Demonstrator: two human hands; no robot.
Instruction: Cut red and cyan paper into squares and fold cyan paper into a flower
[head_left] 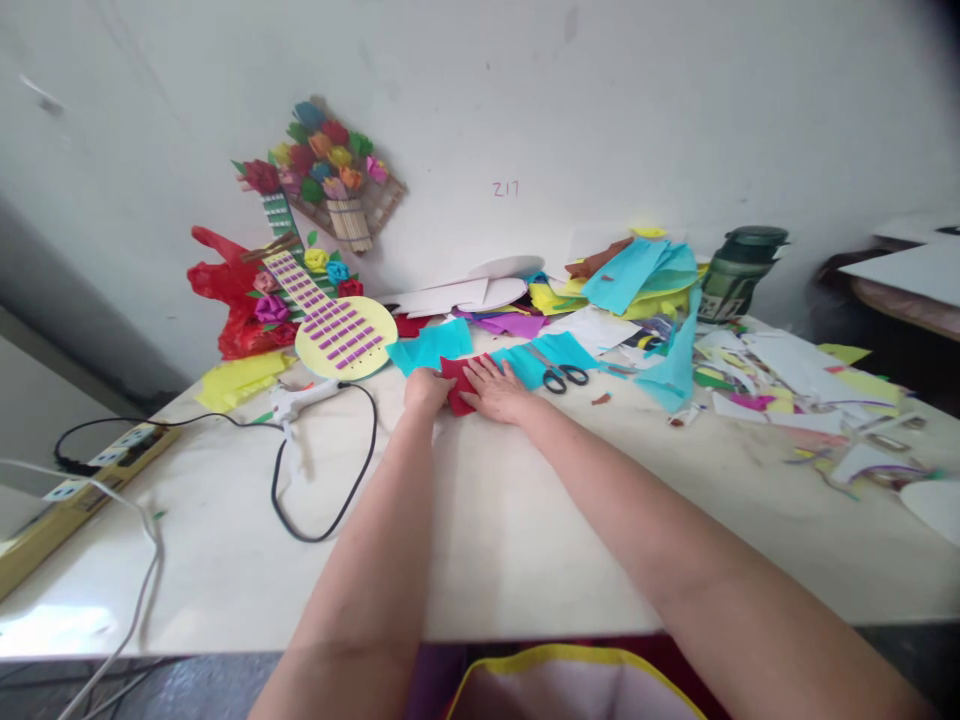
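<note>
Okay, both hands on one piece: red paper (457, 398) sits on the table (517, 540), right between them, out in front of the person. Left hand (427, 392) curled at the paper's left side, thumb side against it; from where I stand, can't tell if it's really gripping. Right hand (497, 390) open, palm down, fingers somewhat spread, laid over the paper's right part.

Just behind: turquoise paper (435, 345), with another turquoise strip (585, 350) to the right and black-handled scissors (559, 376) lying on it, near the right hand. Left of the left hand, a glue gun (304, 400), black cord looping on the tabletop. Behind that, a yellow paper guitar (349, 335), tilted, beside a red plastic bag (225, 300). Paper-flower piece (349, 222) up against the wall. Far right: loose paper scraps (795, 370), green bottle (739, 270) behind them. Power strip (94, 490) along the left edge.
</note>
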